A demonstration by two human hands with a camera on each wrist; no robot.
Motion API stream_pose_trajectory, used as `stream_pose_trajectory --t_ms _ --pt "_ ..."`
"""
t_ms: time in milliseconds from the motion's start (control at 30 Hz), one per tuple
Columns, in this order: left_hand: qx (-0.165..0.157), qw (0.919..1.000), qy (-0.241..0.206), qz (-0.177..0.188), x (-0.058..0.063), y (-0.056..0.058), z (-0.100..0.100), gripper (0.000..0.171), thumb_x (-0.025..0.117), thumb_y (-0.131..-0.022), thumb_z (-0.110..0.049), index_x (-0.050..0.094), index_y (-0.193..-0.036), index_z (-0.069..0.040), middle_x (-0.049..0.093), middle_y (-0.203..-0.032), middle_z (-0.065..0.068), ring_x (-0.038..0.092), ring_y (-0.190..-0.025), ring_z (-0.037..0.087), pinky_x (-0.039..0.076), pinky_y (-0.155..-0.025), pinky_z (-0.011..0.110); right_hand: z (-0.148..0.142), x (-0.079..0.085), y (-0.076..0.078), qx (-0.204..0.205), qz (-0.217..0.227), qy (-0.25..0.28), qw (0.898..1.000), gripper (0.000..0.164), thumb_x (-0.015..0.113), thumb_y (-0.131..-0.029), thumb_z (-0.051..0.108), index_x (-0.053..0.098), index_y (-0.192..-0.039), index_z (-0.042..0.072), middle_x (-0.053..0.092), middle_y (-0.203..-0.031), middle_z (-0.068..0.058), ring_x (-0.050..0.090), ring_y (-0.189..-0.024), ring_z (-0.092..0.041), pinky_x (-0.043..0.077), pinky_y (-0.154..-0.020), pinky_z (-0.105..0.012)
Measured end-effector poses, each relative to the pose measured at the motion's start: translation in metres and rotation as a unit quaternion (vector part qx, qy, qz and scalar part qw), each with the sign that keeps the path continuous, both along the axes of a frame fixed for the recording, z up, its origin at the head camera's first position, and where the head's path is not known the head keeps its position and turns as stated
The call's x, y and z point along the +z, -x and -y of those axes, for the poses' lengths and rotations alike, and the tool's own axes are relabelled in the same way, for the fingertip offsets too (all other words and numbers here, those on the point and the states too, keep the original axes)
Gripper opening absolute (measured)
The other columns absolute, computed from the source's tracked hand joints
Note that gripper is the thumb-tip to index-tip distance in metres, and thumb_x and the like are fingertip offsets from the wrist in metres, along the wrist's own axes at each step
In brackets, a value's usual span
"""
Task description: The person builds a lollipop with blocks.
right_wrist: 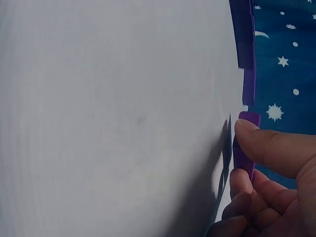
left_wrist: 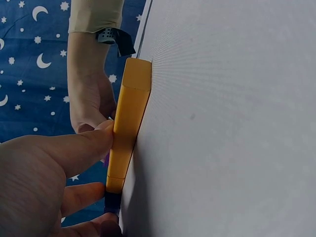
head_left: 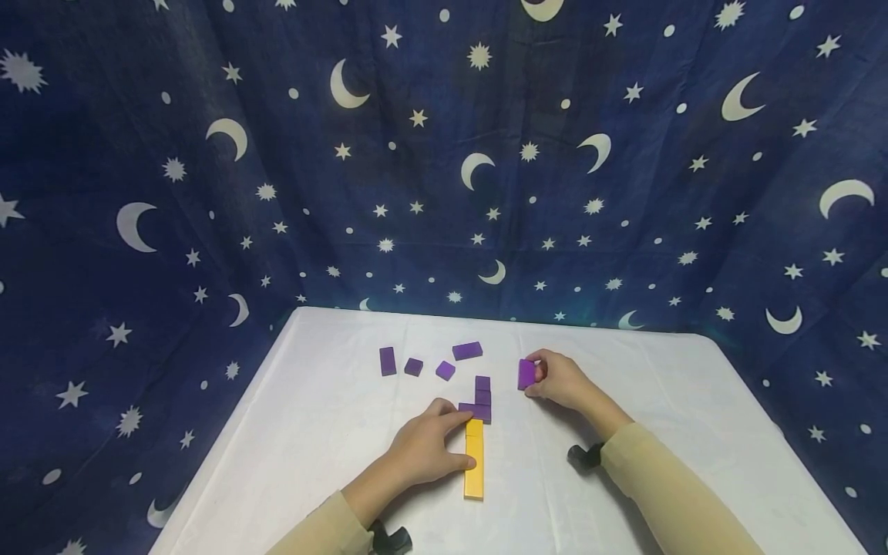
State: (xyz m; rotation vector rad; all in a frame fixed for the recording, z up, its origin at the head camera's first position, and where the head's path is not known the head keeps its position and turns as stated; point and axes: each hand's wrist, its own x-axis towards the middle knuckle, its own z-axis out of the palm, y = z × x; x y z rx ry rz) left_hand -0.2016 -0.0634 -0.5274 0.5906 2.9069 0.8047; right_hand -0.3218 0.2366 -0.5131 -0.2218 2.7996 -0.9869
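Observation:
Right of centre in the head view, my right hand (head_left: 560, 378) pinches a purple rectangular block (head_left: 526, 375) between thumb and fingers. The right wrist view shows this purple block (right_wrist: 247, 143) held by its ends, with its shadow beside it. My left hand (head_left: 426, 443) lies against a line of joined blocks, its fingers rather straight. Its thumb touches the long yellow block (head_left: 474, 474), and a finger rests at the purple block (head_left: 466, 407) crossing the top. A short yellow block (head_left: 475, 428) sits between these. Small purple blocks (head_left: 482, 391) are stacked upward from the crosspiece's right end.
Beyond the hands, loose purple pieces lie on the white table (head_left: 333, 432): an upright rectangle (head_left: 388, 361), two small blocks (head_left: 413, 367) and a slanted rectangle (head_left: 468, 351). A dark blue curtain (head_left: 444, 177) with moons and stars hangs behind the table.

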Motion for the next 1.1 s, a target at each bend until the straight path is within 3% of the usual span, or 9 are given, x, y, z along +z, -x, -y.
stream_pose_trajectory --t_ms 1100 --pt "-0.003 1.0000 -0.005 0.007 0.003 -0.001 0.000 0.075 0.089 -0.080 -0.056 0.068 -0.147 -0.029 0.063 -0.131 -0.003 0.065 -0.104 0.016 0.057 -0.093 0.038 0.041 0.004 -0.024 0.019 0.021 0.012 1.000 0.063 0.095 -0.076 0.007 0.067 -0.132 0.007 0.062 -0.089 -0.005 0.058 -0.082 -0.020 0.051 -0.071 -0.032"
